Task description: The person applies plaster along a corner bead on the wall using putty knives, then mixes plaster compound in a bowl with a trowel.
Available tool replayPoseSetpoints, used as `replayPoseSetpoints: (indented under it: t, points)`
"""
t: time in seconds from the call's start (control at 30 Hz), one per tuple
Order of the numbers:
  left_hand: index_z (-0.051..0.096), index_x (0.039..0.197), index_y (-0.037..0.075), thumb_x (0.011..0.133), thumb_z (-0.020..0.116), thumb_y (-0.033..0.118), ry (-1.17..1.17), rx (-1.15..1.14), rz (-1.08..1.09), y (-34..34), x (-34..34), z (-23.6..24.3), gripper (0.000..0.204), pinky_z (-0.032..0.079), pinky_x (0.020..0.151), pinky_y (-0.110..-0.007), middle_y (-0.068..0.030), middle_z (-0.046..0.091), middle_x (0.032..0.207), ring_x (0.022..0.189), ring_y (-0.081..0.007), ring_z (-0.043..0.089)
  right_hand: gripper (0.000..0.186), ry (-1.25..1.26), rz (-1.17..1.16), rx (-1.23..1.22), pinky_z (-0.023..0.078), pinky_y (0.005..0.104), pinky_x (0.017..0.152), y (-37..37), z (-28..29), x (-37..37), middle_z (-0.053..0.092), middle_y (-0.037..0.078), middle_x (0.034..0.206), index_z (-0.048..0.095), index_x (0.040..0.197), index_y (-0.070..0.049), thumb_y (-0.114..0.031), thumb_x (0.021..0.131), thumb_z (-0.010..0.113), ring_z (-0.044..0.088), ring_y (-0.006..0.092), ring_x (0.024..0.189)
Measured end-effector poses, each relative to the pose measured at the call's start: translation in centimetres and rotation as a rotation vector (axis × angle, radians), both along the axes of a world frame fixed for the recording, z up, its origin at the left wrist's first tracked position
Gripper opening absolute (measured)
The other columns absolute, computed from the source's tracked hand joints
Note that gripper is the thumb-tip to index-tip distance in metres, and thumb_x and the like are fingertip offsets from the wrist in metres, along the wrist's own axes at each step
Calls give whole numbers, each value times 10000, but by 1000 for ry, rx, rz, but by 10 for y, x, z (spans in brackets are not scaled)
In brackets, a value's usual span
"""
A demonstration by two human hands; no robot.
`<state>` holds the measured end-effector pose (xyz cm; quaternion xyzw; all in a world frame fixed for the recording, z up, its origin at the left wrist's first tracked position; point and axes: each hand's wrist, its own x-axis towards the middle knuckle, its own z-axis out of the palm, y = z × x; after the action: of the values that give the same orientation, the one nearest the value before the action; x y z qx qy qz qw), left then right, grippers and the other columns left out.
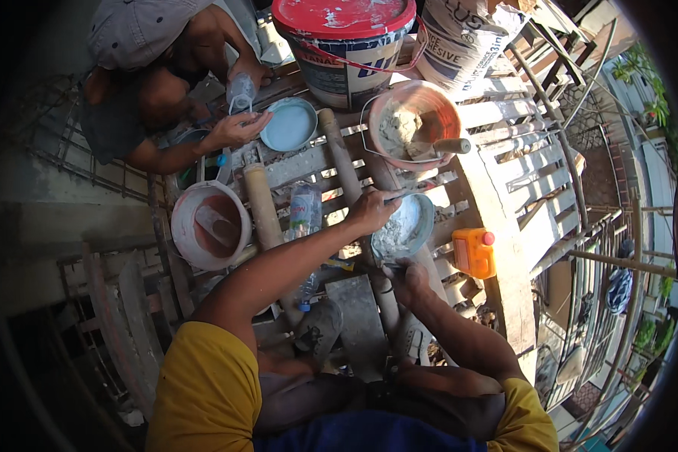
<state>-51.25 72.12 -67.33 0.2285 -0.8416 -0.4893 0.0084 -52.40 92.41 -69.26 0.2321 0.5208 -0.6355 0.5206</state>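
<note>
A shallow blue-grey bowl (427,215) with a wet whitish-grey mix sits before me, tilted slightly. My left hand (373,212) is closed at its far left rim, fingers bent over the edge. At the near rim, my right hand (412,282) is closed against the bowl, its fingers partly hidden underneath. Beyond the bowl stands an orange bucket (446,113) holding lumpy pale mix, with a wooden-handled tool (452,146) resting in it. An orange jerrycan (473,253) with a red cap stands to the right, and a clear plastic bottle (303,211) lies left of my left forearm.
A co-worker (169,98) crouches at the far left, a hand beside a round basin (289,125) of pale liquid. A white bucket (211,226), a large red-lidded tub (346,56) and a paper sack (467,45) surround the work area. Gaps separate the platform's planks (505,248).
</note>
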Motion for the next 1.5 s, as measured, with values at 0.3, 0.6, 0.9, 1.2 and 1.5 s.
replayPoseSetpoints:
  t: [0.3, 0.6, 0.9, 1.2, 1.5]
  points:
    - [591, 1255, 62, 936, 534, 322, -18, 187, 23, 1, 8, -18, 416, 444, 915, -330, -205, 669, 1043, 1003, -224, 619, 216, -65, -268, -77, 564, 360, 759, -7, 19, -54, 622, 199, 980, 545, 1006, 90, -41, 909, 403, 644, 281, 875]
    - [513, 1354, 161, 991, 447, 308, -252, 441, 149, -17, 19, -12, 397, 535, 740, -349, -119, 621, 1160, 1012, -211, 605, 186, 1695, 841, 342, 521, 411, 613, -10, 59, -61, 651, 186, 854, 619, 945, 5, -48, 776, 561, 639, 341, 689]
    - [486, 1362, 200, 982, 414, 449, -346, 555, 132, -33, 23, -43, 461, 545, 742, -464, -98, 615, 1159, 1022, -254, 603, 229, 1791, 1272, 140, 481, 467, 749, -25, 61, -48, 632, 184, 1051, 603, 1016, -47, -125, 831, 492, 601, 352, 913]
    - [480, 1361, 145, 959, 435, 518, -422, 585, 194, -36, 22, -46, 550, 503, 844, -536, -115, 591, 1227, 1116, -301, 571, 186, 1864, 1306, 154, 458, 453, 749, -30, 57, -64, 632, 130, 951, 614, 928, -68, -147, 834, 475, 592, 302, 883]
    - [533, 1279, 15, 946, 516, 452, -403, 533, 227, -47, 28, -37, 550, 573, 717, -413, -170, 605, 1200, 1070, -282, 602, 205, 1838, 1174, 205, 468, 426, 790, -25, 54, -69, 656, 135, 948, 630, 954, -64, -121, 819, 487, 617, 322, 920]
